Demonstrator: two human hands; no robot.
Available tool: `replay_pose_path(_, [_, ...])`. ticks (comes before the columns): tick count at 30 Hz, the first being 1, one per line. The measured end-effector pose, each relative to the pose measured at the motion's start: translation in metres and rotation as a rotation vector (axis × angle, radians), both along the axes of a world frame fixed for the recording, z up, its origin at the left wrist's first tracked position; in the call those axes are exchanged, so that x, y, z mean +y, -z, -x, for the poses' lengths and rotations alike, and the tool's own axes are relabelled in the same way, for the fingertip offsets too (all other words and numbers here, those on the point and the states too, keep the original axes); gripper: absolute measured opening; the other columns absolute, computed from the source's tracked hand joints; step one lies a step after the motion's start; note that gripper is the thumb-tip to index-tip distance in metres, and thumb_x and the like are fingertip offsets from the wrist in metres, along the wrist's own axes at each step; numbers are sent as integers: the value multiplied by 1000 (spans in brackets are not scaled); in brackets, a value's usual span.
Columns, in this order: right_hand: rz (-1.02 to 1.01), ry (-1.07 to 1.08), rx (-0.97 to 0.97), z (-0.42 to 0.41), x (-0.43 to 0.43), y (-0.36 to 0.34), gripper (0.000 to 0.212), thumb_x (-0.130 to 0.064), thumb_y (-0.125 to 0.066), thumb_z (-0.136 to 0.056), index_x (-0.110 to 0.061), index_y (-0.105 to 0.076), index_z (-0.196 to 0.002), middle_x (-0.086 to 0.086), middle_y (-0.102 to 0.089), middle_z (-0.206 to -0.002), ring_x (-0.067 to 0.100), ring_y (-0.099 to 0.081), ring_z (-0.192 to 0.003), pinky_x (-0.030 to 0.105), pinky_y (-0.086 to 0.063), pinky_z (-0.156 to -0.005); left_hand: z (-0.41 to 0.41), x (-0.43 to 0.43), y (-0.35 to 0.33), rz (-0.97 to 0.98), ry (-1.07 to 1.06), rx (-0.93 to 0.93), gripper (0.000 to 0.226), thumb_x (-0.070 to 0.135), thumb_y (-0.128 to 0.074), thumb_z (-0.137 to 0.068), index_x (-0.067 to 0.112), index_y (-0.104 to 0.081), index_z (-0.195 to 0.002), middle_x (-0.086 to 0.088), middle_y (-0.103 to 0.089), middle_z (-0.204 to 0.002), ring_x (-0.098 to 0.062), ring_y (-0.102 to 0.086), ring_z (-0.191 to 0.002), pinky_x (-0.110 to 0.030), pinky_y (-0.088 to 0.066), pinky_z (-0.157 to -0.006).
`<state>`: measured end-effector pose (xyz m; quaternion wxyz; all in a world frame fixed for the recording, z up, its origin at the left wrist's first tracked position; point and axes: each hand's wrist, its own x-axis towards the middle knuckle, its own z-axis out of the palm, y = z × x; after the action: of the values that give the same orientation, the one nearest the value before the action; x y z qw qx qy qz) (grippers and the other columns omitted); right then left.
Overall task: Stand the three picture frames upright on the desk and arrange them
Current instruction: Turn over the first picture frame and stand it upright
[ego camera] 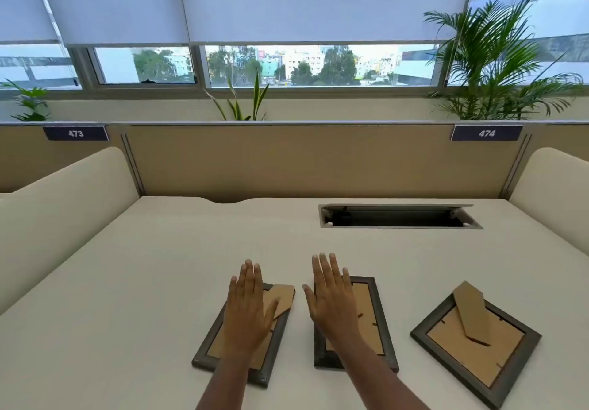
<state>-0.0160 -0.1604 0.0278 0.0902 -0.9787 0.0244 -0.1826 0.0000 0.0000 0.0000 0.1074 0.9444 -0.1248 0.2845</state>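
Frames face-down, none stood yet
Left hand (247,309) and right hand (331,301) flat, fingers spread, gripping nothing, over two frames (204,350); next: lift one, swing its stand (282,299) out

Soft, even daylight comes in through the strip of window (322,65) below the lowered blinds (287,1), which glow pale and diffuse. The desk (159,266) is evenly lit, without glare and with only faint shadows under each hand. The wide lens bends the partition (287,161) and blind edges toward the corners. The buildings outside look washed out and slightly soft; overall sharpness is moderate, with mild compression smear.
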Motion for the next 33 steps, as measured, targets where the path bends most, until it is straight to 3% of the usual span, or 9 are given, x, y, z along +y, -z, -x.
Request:
replay_pose_path(3, [-37, -22, 17, 6, 10, 11, 72, -42, 3, -94, -10, -54, -125, 10, -59, -130, 26, -55, -120, 33, 2, -111, 4, 5, 1, 4, 13, 106, 67, 48, 4, -93, 6, 14, -144, -21, -20, -152, -13, 8, -145, -23, 17, -114])
replay_pose_path(8, [-73, -22, 95, 18, 26, 30, 78, -39, 5, -94, -15, -66, -111, 2, -69, -117, 18, -64, -108, 35, -55, -84, 13, 11, 11, -1, 27, 230, 66, 48, 6, -92, 9, 10, -145, -12, 7, -155, -8, 26, -140, -23, 16, -114])
replay_pose_path(11, [-58, -19, 144, 22, 34, 38, 80, -39, 6, -94, -16, -69, -108, -1, -71, -113, 16, -66, -106, 32, -50, -93, 15, 13, 20, 11, 35, 347, 82, 50, 5, -92, -5, -45, -128, -24, -50, -134, -18, -41, -134, -23, 6, -116])
replay_pose_path(14, [-43, 22, 187, 23, 40, 43, 84, -39, 8, -93, -15, -73, -99, -3, -74, -104, 13, -69, -99, 38, -58, -74, 16, 18, 25, -32, -42, 424, 91, 48, 6, -93, -3, -69, -102, -16, -73, -105, -28, -70, -96, -36, -48, -96])
replay_pose_path(16, [-43, 31, 210, 25, 43, 45, 86, -39, 8, -93, -15, -75, -93, -5, -76, -97, 12, -70, -94, 40, -59, -70, 16, 19, 28, -53, -91, 405, 92, 46, 6, -94, -1, -73, -94, -15, -75, -98, -26, -72, -91, -41, -59, -73])
replay_pose_path(22, [-9, 17, 308, 28, 45, 48, 86, -39, 6, -93, -16, -76, -87, -4, -77, -90, 10, -72, -86, 43, -59, -70, 12, 21, 33, -66, -85, 458, 93, 45, 6, -94, -1, -74, -89, -15, -76, -95, -28, -73, -88, -43, -59, -69])
replay_pose_path(27, [19, -12, 340, 29, 42, 50, 76, -43, -5, -94, -20, -77, -85, -6, -77, -91, 9, -72, -86, 44, -59, -70, 6, 21, 33, -64, -144, 549, 130, 63, 46, -51, 10, -31, -142, -15, -26, -153, -29, -23, -142, -46, -20, -116])
replay_pose_path(30, [39, -54, 310, 31, 41, 52, 85, -39, 6, -94, -23, -77, -85, -6, -77, -90, 8, -72, -85, 45, -55, -82, 12, 21, 28, -28, -282, 557, 126, 63, 45, -52, 17, -29, -143, -16, -24, -153, -34, -19, -142, -56, -16, -114])
replay_pose_path(33, [107, -143, 297, 38, 38, 55, 85, -40, 5, -95, -19, -77, -85, -3, -77, -90, 10, -72, -85, 43, -4, -114, 19, 21, 22, -26, -412, 639, 72, 59, 2, -86, 24, -20, -144, -18, -23, -152, -35, -21, -140, -58, -24, -110])
